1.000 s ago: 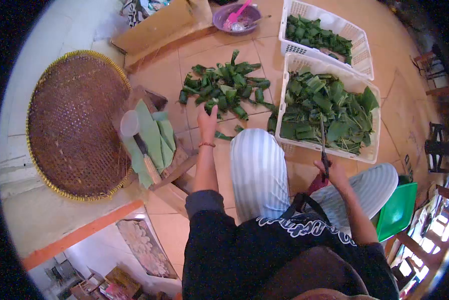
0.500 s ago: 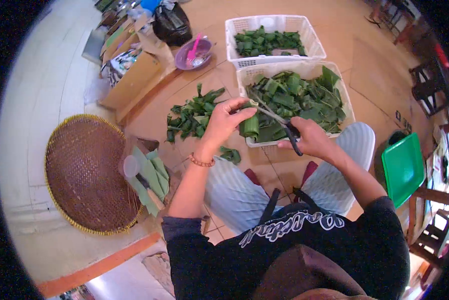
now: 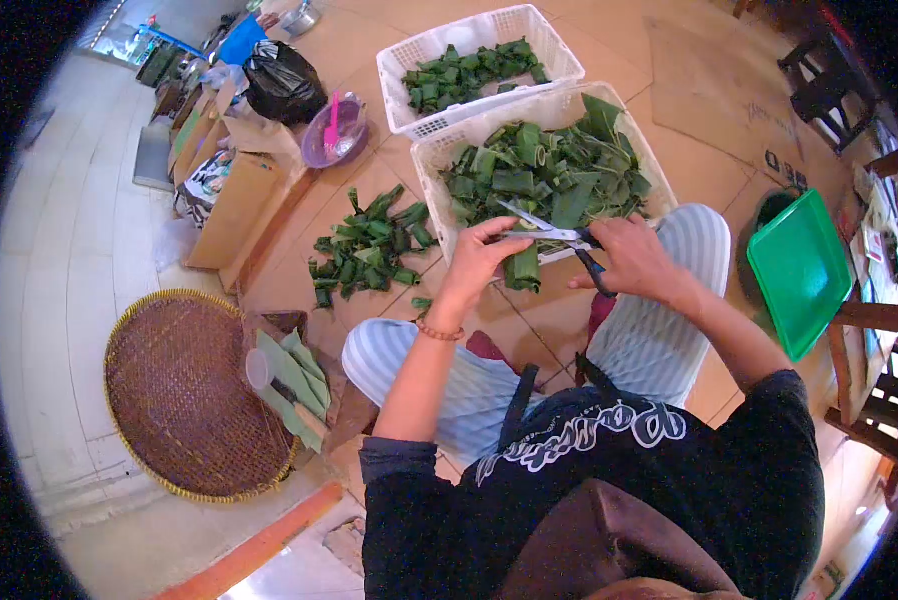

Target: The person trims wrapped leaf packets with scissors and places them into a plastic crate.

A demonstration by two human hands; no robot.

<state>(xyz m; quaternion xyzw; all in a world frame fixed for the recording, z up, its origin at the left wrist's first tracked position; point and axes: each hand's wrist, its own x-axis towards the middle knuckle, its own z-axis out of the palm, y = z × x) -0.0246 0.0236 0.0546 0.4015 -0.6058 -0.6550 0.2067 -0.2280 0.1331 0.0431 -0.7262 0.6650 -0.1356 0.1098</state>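
My left hand [image 3: 479, 262] is closed on a green leaf-wrapped roll [image 3: 522, 270], held upright by its upper end. In my right hand [image 3: 631, 258] is a pair of scissors [image 3: 569, 236] with black handles. Their blades are spread and reach left across the top of the roll, close to my left fingertips. Just beyond both hands stands a white plastic basket [image 3: 431, 190] full of leaf rolls and loose leaf pieces [image 3: 559, 175]. On the tiles to the left lies a pile of similar leaf rolls [image 3: 369, 245].
A second white basket [image 3: 394, 75] holds small leaf parcels farther back. A purple bowl [image 3: 319, 150] with a pink utensil, a cardboard box [image 3: 234, 215] and a round woven tray [image 3: 184, 390] stand left. A green tray [image 3: 799, 275] is at the right.
The view has shifted, so the baskets appear farther left and higher. The scissor blades have spread apart at the roll's top. Both hands keep hold of the same things.
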